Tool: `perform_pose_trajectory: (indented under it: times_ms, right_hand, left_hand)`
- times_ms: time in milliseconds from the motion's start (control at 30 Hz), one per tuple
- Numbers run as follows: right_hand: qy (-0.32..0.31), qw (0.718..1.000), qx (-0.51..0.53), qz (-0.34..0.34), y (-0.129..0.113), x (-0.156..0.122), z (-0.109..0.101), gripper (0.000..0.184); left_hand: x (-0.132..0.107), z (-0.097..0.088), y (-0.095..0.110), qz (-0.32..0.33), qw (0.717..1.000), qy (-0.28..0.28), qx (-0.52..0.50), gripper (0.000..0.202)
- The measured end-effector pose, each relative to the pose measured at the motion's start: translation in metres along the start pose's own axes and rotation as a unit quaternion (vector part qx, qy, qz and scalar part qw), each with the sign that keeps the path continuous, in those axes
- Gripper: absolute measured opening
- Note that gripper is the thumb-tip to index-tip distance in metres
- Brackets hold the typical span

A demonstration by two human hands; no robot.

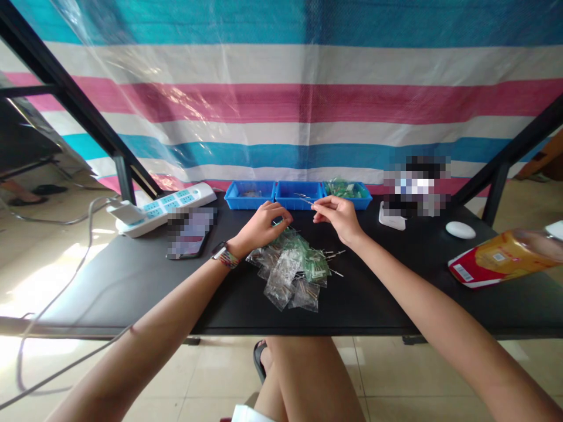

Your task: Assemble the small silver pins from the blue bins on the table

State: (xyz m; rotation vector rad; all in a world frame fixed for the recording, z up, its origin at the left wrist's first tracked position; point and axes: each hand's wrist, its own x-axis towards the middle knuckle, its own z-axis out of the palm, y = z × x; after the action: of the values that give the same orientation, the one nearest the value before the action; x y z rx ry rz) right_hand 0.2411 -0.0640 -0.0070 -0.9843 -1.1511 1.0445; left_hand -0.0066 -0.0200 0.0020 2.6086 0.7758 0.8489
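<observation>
Bins [292, 204]: clear packet [251, 193] in leftmost, green packets [347, 189] rightmost. Right hand [341, 215] pinching pin [307, 201]; left hand [264, 225] grip unclear.

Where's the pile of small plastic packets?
Head view, centre: the pile of plastic packets lies on the black table, nearer the camera than the three blue bins.

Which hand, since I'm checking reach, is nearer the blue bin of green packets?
Right. The right hand is just in front of the blue bin; the left hand is farther left, beside the packet pile.
</observation>
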Motion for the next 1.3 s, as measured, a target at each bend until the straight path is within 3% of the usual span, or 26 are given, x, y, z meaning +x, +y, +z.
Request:
perform_pose_trajectory:
  times_ms: [133, 400, 567, 800, 1300]
  right_hand:
    - [-0.024, 0.998, 0.03, 0.043, 0.003, 0.002, -0.002, 0.053]
    - [-0.102, 0.985, -0.137, -0.011, 0.016, -0.007, 0.006, 0.017]
    - [-0.116, 0.976, -0.178, -0.049, 0.022, -0.01, 0.011, 0.02]
    - [-0.117, 0.974, -0.194, -0.012, 0.022, -0.009, 0.011, 0.02]
    - [-0.134, 0.966, -0.219, -0.025, 0.019, -0.008, 0.012, 0.026]
  left_hand:
    - [-0.001, 0.003, -0.003, 0.022, 0.998, -0.054, 0.01, 0.026]
    - [0.0, 0.009, -0.014, 0.011, 0.998, -0.049, 0.031, 0.033]
    - [0.0, 0.011, -0.022, -0.045, 0.996, -0.026, 0.068, 0.034]
    - [0.001, 0.011, -0.024, -0.042, 0.996, -0.033, 0.076, 0.03]
    - [0.002, 0.013, -0.029, -0.046, 0.991, -0.039, 0.116, 0.017]
